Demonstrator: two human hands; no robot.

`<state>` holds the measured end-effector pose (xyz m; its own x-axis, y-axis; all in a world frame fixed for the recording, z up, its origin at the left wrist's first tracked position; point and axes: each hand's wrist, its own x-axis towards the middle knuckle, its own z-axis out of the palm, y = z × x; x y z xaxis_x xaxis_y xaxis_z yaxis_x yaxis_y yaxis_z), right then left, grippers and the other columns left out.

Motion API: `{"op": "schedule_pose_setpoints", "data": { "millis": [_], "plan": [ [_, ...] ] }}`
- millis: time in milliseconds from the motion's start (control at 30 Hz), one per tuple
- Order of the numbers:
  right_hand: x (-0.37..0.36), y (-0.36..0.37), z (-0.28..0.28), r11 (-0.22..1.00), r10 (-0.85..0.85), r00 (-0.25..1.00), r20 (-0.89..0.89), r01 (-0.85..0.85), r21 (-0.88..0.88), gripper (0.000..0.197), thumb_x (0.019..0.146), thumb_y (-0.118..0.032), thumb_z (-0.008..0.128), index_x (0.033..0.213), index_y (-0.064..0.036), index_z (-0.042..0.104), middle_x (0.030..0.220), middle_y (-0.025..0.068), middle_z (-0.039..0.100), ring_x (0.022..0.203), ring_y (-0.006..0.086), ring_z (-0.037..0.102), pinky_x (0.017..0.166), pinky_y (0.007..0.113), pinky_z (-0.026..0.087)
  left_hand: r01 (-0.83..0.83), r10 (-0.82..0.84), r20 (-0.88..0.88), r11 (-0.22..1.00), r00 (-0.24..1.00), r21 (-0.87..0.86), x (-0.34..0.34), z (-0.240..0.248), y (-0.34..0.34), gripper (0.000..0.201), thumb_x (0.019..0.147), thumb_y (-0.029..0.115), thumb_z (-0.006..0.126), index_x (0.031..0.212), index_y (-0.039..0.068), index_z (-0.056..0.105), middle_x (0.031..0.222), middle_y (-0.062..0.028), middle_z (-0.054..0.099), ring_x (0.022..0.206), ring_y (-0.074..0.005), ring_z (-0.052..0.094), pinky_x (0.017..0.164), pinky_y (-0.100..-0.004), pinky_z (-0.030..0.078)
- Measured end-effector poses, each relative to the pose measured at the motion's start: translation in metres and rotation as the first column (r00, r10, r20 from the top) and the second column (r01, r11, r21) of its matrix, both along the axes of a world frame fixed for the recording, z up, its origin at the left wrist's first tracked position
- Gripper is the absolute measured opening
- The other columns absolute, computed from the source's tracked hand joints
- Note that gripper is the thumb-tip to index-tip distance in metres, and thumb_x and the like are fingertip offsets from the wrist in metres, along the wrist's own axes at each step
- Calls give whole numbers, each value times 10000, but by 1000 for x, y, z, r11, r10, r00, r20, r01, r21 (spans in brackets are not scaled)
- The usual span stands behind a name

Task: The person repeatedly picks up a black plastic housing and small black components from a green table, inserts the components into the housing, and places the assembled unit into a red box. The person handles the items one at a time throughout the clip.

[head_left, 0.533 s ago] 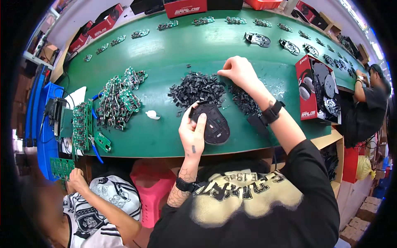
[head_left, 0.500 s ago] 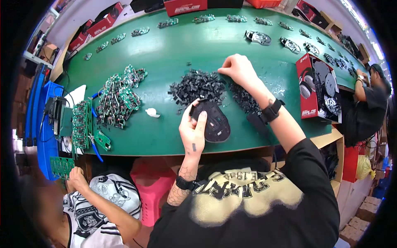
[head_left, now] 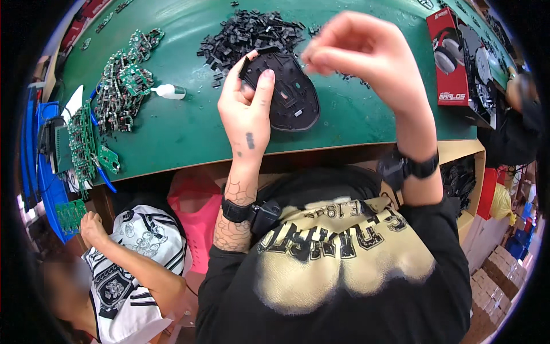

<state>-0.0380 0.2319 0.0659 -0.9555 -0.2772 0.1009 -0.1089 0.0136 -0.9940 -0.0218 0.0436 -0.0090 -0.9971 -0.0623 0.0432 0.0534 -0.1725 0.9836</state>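
Note:
A black computer mouse shell (head_left: 293, 94) is held by my left hand (head_left: 247, 109), thumb over its inner face and fingers behind its left edge. The shell's hollow side, with small posts and slots, faces up. To its right, my right hand (head_left: 372, 60) is raised with thumb and fingers pinched, slightly blurred; whatever sits between the tips is too small to make out. A heap of small black plastic pieces (head_left: 246, 35) lies just beyond the shell. More dark pieces (head_left: 358, 79) are partly hidden behind my right hand.
Left of the heap lie a white dropper bottle (head_left: 171, 92) and a pile of green circuit boards (head_left: 123, 86). A red headphone box (head_left: 452, 63) stands at the right. A co-worker's hand (head_left: 91, 228) holds a green board panel (head_left: 70, 217) at the lower left.
My right hand has moved from beside the black pieces toward the shell and up closer to me. The shell is tilted more toward me, and the whole view has shifted downward.

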Motion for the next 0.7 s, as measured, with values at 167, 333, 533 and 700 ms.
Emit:
{"op": "schedule_pose_setpoints", "data": {
  "millis": [167, 333, 533, 700],
  "plan": [
    [64, 31, -37, 973, -198, 963, 185, 215, -78, 138, 820, 8, 728, 939, 28, 660, 900, 82, 691, 832, 143, 680, 785, 257, 556, 26, -27, -48, 1000, 998, -10, -2, -6, 0, 369, 929, 76, 642, 1269, -31, 545, 732, 24, 625, 626, 6, 516, 546, -151, 369],
    [112, 31, -60, 922, -337, 888, 313, 378, -79, 181, 806, 32, 729, 978, 28, 673, 926, 73, 688, 870, 128, 662, 822, 253, 537, 19, -42, -148, 987, 988, -157, -5, -19, -4, 337, 909, 114, 680, 1215, -8, 610, 614, 105, 491, 543, 26, 359, 487, -164, 260],
    [138, 27, -70, 918, -319, 903, 289, 370, -142, 158, 821, 30, 712, 974, 19, 678, 930, 62, 688, 873, 111, 644, 814, 244, 521, 101, -105, -144, 994, 984, -35, -3, -16, -3, 269, 922, 65, 638, 1165, -44, 601, 959, -82, 691, 767, -99, 655, 703, -219, 546],
    [141, 26, -68, 919, -328, 913, 243, 368, -141, 130, 848, 12, 682, 977, 5, 680, 944, 59, 691, 869, 102, 636, 793, 234, 505, 107, -108, -187, 994, 976, -16, -8, -21, -6, 262, 915, 50, 637, 1153, -53, 603, 982, -95, 688, 797, -116, 662, 720, -236, 556]
  ]
}}
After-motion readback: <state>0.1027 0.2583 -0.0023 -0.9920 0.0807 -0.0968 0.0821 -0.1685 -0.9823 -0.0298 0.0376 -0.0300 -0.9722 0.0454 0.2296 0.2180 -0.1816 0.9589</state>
